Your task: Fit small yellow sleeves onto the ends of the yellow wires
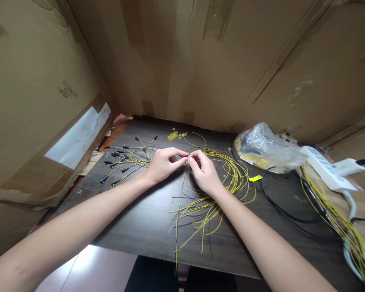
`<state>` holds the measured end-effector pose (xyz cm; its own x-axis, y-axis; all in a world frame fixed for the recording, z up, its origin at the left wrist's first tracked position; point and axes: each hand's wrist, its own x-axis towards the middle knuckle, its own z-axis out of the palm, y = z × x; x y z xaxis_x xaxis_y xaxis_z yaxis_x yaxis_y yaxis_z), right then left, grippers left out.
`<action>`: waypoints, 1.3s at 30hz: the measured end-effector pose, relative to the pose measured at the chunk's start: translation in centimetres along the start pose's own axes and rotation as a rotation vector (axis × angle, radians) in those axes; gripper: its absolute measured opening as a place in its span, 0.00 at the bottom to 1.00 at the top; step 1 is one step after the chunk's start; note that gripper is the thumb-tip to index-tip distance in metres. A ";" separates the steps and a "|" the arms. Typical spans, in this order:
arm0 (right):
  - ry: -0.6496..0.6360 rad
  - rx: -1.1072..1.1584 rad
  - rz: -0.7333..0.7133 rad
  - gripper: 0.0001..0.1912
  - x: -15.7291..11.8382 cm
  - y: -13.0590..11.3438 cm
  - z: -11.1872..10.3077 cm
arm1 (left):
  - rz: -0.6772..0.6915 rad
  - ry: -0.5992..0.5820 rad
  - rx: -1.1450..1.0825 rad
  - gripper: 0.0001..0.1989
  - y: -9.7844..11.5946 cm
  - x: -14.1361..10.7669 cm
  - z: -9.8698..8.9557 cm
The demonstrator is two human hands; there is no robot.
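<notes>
My left hand (164, 164) and my right hand (203, 169) meet fingertip to fingertip above the middle of the dark table. Both are pinched on a small piece at the end of a thin wire; the piece is mostly hidden by the fingers. A yellow wire (178, 215) hangs from that spot towards the table's front edge. Beneath and right of my hands lies a loop of yellow wires (235, 172), its loose ends spread forward. Black connectors (115, 154) on yellow wires fan out left of my left hand.
Small yellow pieces (174, 135) lie at the back of the dark table (134, 219). A clear plastic bag (269, 150), a white power strip (328, 168), black cables (280, 209) and another yellow wire bundle (337, 223) are on the right. Cardboard walls (182, 61) stand behind and left.
</notes>
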<state>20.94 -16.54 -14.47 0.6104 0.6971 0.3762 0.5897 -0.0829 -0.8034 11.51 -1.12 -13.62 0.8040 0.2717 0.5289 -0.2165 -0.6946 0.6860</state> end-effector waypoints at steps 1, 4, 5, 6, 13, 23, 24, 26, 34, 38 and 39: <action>0.007 0.008 -0.001 0.10 0.0 0.0 0.0 | 0.002 0.003 -0.004 0.06 -0.1 0.0 0.0; 0.032 0.034 0.006 0.09 0.0 0.0 0.0 | 0.013 0.004 -0.013 0.06 -0.3 0.1 0.0; 0.038 0.043 0.010 0.09 0.0 0.0 0.0 | 0.019 0.003 -0.016 0.06 -0.3 0.1 0.0; 0.042 0.053 0.014 0.09 0.0 -0.1 0.0 | 0.028 0.001 -0.020 0.06 -0.4 0.1 0.0; 0.053 0.092 0.041 0.11 0.1 -0.2 -0.1 | 0.078 -0.012 -0.045 0.07 -0.9 0.2 -0.1; 0.025 0.023 0.036 0.13 0.1 0.0 -0.1 | 0.101 -0.033 0.012 0.07 -0.5 0.2 -0.3; 0.019 0.005 0.030 0.13 0.1 -0.1 -0.1 | 0.106 -0.035 0.010 0.08 -0.5 0.2 -0.3; 0.007 -0.026 0.009 0.14 0.1 -0.1 -0.2 | 0.111 -0.041 0.005 0.08 -0.4 0.2 -0.2; -0.004 -0.088 -0.045 0.18 0.2 -0.3 -0.2 | 0.110 -0.069 -0.004 0.08 -0.1 0.2 -0.3; 0.020 -0.071 -0.036 0.14 0.1 -0.1 0.0 | 0.058 -0.057 0.031 0.06 0.1 0.1 -0.2; 0.026 -0.066 -0.032 0.13 0.1 -0.1 0.0 | 0.048 -0.054 0.035 0.06 0.1 0.1 -0.2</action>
<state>20.92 -16.44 -14.40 0.6035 0.6818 0.4135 0.6421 -0.1081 -0.7590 11.44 -0.97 -13.42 0.8223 0.2015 0.5321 -0.2367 -0.7294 0.6419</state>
